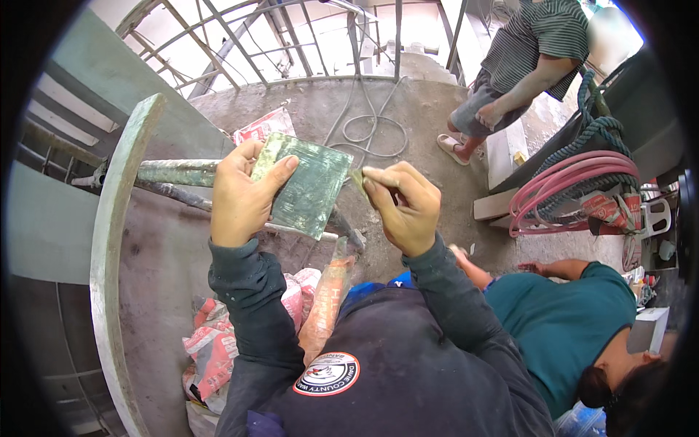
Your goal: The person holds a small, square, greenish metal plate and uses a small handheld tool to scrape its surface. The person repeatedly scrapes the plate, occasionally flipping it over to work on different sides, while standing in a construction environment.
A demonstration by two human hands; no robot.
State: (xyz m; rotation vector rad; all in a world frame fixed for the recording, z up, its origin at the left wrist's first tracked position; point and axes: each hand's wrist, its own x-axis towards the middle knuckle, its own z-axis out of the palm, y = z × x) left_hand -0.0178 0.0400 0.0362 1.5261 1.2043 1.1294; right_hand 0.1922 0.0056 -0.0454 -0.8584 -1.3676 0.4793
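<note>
My left hand grips a flat, square green plate by its left edge, thumb across its face. Scratches and pale yellowish smears mark the plate, most of all near its upper left corner. Just off the plate's right edge, my right hand pinches a small, thin, yellowish-green piece between thumb and fingers. What that piece is made of I cannot tell. Its tip points up toward the plate's right corner. Both hands are raised in front of my chest, above the concrete floor.
A pale curved board stands at left, beside metal pipes. Red-and-white sacks lie below my left arm. A cable loops across the floor. One person stands ahead; another is close at right. Pink hose hangs coiled at right.
</note>
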